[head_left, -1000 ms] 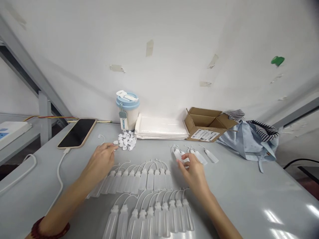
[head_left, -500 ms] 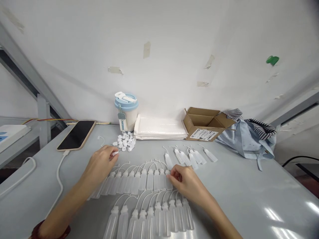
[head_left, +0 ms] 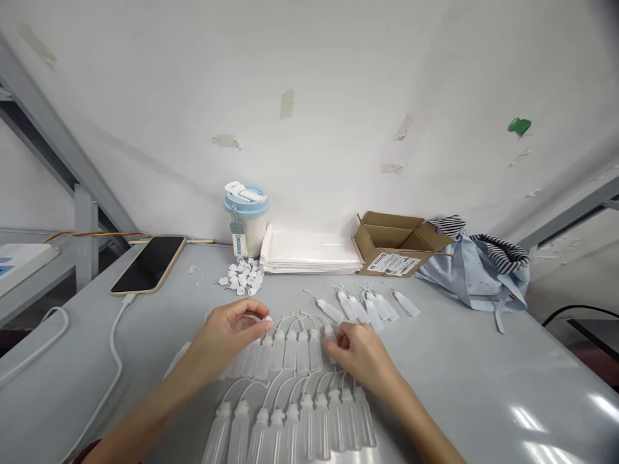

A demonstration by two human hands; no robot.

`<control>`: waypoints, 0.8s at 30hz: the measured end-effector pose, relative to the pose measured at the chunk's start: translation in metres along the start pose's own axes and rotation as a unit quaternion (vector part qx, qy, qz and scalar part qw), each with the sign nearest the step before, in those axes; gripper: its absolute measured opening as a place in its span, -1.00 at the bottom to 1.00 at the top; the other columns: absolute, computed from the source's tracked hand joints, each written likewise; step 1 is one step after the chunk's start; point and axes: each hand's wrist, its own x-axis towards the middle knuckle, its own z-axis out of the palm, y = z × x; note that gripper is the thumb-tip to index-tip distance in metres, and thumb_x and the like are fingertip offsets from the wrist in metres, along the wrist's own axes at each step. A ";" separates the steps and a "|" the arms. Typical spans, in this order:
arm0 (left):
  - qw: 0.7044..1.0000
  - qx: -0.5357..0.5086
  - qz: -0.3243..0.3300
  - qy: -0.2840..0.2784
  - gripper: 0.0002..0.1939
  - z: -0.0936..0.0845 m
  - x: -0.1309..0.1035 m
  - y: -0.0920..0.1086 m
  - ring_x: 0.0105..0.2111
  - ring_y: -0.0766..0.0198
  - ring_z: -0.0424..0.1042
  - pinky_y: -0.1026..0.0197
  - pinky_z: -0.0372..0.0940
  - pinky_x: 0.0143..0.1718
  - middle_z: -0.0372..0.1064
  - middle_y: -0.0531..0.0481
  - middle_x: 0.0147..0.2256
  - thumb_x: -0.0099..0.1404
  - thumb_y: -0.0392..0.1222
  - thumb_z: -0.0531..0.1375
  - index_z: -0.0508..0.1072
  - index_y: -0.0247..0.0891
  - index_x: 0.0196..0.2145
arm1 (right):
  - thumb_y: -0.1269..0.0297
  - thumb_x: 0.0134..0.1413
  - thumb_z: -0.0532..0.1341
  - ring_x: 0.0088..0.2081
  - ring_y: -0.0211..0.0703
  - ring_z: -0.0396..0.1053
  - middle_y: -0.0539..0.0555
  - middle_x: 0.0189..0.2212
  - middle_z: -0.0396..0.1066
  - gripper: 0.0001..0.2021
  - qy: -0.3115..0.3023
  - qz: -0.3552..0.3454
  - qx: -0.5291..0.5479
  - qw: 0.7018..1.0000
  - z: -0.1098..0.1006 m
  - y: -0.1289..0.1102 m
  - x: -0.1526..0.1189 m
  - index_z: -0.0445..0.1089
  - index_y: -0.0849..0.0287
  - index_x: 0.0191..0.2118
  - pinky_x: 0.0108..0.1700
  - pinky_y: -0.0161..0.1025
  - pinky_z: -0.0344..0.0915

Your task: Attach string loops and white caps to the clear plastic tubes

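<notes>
My left hand (head_left: 235,328) pinches a small white cap (head_left: 267,318) between thumb and fingertips, above the back row of bottles. Closed at the right end of that row, my right hand (head_left: 355,351) grips a translucent squeeze bottle (head_left: 330,336), partly hidden by the fingers. The back row of bottles (head_left: 291,351) lies side by side, each with a thin white curved strap at its neck; my left hand and forearm cover some. Nearer me is a front row of similar bottles (head_left: 307,425). A pile of white caps (head_left: 244,277) sits beyond my left hand.
Several loose bottles (head_left: 372,306) lie behind my right hand. Along the wall stand a blue-lidded cup (head_left: 251,229), a stack of white packets (head_left: 309,251), an open cardboard box (head_left: 394,251) and a light blue bag (head_left: 464,270). A phone (head_left: 149,264) with a white cable (head_left: 115,348) is at left.
My left hand has moved right from beside the cap pile, carrying the cap toward my right hand. One loose bottle near my right hand has tilted. The bottle in my right hand has shifted slightly.
</notes>
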 end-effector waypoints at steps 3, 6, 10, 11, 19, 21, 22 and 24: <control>0.999 -0.020 -0.001 -0.029 -0.69 0.005 -0.005 0.006 -0.35 0.19 0.41 0.18 0.31 -0.27 0.40 0.02 -0.38 0.10 0.07 0.25 0.44 -0.21 -0.32 | 0.30 -0.01 0.14 -0.60 -0.31 0.07 -0.09 -0.69 0.15 -0.78 0.017 -0.046 0.091 0.995 -0.005 -0.003 -0.003 0.16 0.15 -0.60 -0.54 -0.34 -0.01; 0.996 -0.063 -0.004 -0.061 -0.74 0.010 -0.011 0.013 -0.30 0.19 0.41 0.18 0.30 -0.25 0.42 0.02 -0.37 0.11 0.01 0.26 0.45 -0.21 -0.33 | 0.31 0.05 0.13 -0.56 -0.31 0.08 -0.09 -0.61 0.16 -0.82 0.025 -0.124 0.158 0.979 -0.011 -0.009 -0.010 0.19 0.16 -0.54 -0.51 -0.35 0.04; 0.993 -0.087 0.003 -0.082 -0.79 0.021 -0.017 0.016 -0.33 0.22 0.40 0.20 0.31 -0.27 0.42 0.03 -0.39 0.13 -0.04 0.26 0.45 -0.21 -0.34 | 0.37 0.01 0.18 -0.46 -0.27 0.16 -0.03 -0.48 0.24 -0.94 0.038 -0.215 0.174 0.960 -0.011 -0.017 -0.019 0.27 0.16 -0.44 -0.47 -0.35 0.12; 0.993 -0.092 0.009 -0.077 -0.80 0.024 -0.019 0.016 -0.32 0.22 0.41 0.20 0.32 -0.26 0.42 0.02 -0.38 0.14 -0.05 0.25 0.45 -0.21 -0.34 | 0.38 -0.01 0.19 -0.44 -0.25 0.20 -0.01 -0.44 0.26 -0.96 0.039 -0.235 0.175 0.955 -0.010 -0.019 -0.021 0.29 0.15 -0.42 -0.46 -0.35 0.15; 0.984 -0.085 0.136 -0.075 -0.93 0.039 -0.029 0.014 -0.23 0.22 0.39 0.22 0.31 -0.15 0.41 -0.02 -0.27 0.20 -0.20 0.21 0.45 -0.20 -0.33 | 0.40 -0.06 0.23 -0.42 -0.20 0.34 0.04 -0.43 0.39 -0.91 0.043 -0.297 0.194 0.934 -0.001 -0.023 -0.026 0.35 0.16 -0.35 -0.39 -0.32 0.27; 0.985 -0.075 0.138 -0.075 -0.94 0.038 -0.028 0.014 -0.25 0.22 0.38 0.22 0.31 -0.17 0.41 -0.02 -0.29 0.19 -0.20 0.21 0.45 -0.21 -0.35 | 0.37 -0.04 0.23 -0.51 -0.24 0.28 -0.01 -0.54 0.34 -0.94 0.047 -0.291 0.174 0.939 0.001 -0.022 -0.026 0.35 0.17 -0.37 -0.44 -0.33 0.24; 0.986 -0.066 0.135 -0.073 -0.94 0.038 -0.027 0.013 -0.25 0.22 0.38 0.22 0.30 -0.16 0.41 -0.01 -0.30 0.19 -0.20 0.21 0.44 -0.21 -0.36 | 0.36 -0.03 0.22 -0.53 -0.25 0.26 -0.02 -0.56 0.32 -0.95 0.052 -0.294 0.164 0.940 0.001 -0.021 -0.025 0.36 0.18 -0.37 -0.46 -0.33 0.22; 0.989 -0.055 0.116 -0.073 -0.93 0.037 -0.025 0.013 -0.26 0.22 0.39 0.21 0.30 -0.17 0.41 -0.01 -0.32 0.20 -0.19 0.20 0.44 -0.21 -0.35 | 0.35 0.02 0.20 -0.52 -0.25 0.25 0.00 -0.55 0.33 -0.95 0.059 -0.309 0.152 0.937 0.000 -0.021 -0.026 0.38 0.20 -0.36 -0.46 -0.33 0.20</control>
